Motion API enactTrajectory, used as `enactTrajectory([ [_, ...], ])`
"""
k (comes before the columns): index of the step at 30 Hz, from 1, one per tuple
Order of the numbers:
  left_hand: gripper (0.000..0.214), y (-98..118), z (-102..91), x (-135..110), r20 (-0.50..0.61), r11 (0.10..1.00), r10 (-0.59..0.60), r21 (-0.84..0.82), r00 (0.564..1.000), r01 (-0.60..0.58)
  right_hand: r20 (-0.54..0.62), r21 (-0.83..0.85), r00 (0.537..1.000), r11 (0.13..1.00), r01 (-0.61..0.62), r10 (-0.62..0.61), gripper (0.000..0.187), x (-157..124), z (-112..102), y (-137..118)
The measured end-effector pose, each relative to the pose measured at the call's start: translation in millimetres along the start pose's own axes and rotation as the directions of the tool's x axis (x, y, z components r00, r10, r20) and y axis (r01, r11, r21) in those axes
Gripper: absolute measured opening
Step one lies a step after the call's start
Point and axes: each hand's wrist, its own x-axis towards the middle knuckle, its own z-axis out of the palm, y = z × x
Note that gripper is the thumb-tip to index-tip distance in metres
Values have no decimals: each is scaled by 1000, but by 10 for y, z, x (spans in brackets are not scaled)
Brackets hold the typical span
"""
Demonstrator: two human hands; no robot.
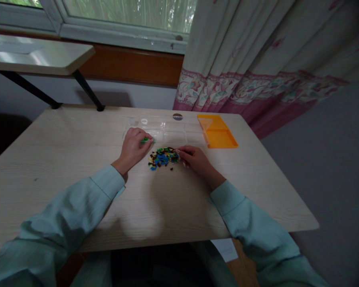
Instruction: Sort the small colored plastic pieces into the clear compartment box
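Observation:
A small pile of mixed beads (163,157), blue, green, brown and yellow, lies on the pale wooden table (77,167) between my hands. My left hand (134,146) rests just left of the pile with its fingers curled around some green pieces (147,140). My right hand (194,157) lies at the pile's right edge, fingers pinched together at the beads; what they hold is too small to make out. A clear plastic compartment box (167,129) sits right behind both hands.
An orange tray (219,133) lies at the back right of the table beside the clear box. A small dark round disc (177,116) sits at the far edge. A second table (32,56) stands beyond on the left, and a patterned curtain (257,59) hangs at the right.

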Motion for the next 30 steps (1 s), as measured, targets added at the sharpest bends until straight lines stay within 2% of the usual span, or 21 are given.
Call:
enactTrajectory([
  [8, 17, -12, 21, -5, -5, 1000, -15, -19, 1000, 15, 17, 74, 999, 997, -29, 28, 46, 13, -6, 38],
  [19, 20, -81, 46, 3, -17, 998, -66, -2, 998, 66, 17, 88, 999, 996, -30, 29, 42, 5, -23, 9],
  [30, 22, -54, 22, -5, -17, 998, -54, -32, 998, 54, 16, 92, 1000, 995, -26, 24, 39, 6, -28, 35],
])
